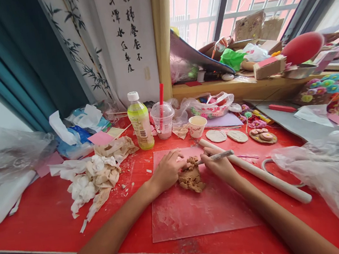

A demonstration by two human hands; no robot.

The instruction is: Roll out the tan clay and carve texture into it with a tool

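A lump of brown clay (pixel 191 177), rough and crumbly, lies on a clear sheet (pixel 205 217) on the red table. My left hand (pixel 169 169) is against the clay's upper left side, its fingers bent and closed on that edge. My right hand (pixel 219 163) grips a grey stick-like tool (pixel 225 154), whose lower end meets the clay's right side. Just beyond my right hand, a long pale rolling pin (pixel 271 176) lies slantwise, partly behind the hand. Two flat pale clay discs (pixel 216 135) and a decorated brown disc (pixel 262 136) lie farther back.
Crumpled tissues (pixel 94 179) lie left of the sheet. A drink bottle (pixel 140 122), a lidded cup with a red straw (pixel 162 121) and a paper cup (pixel 198 126) stand behind my hands. Plastic bags (pixel 333 177) spread at the right. A cluttered window ledge (pixel 214 90) runs behind.
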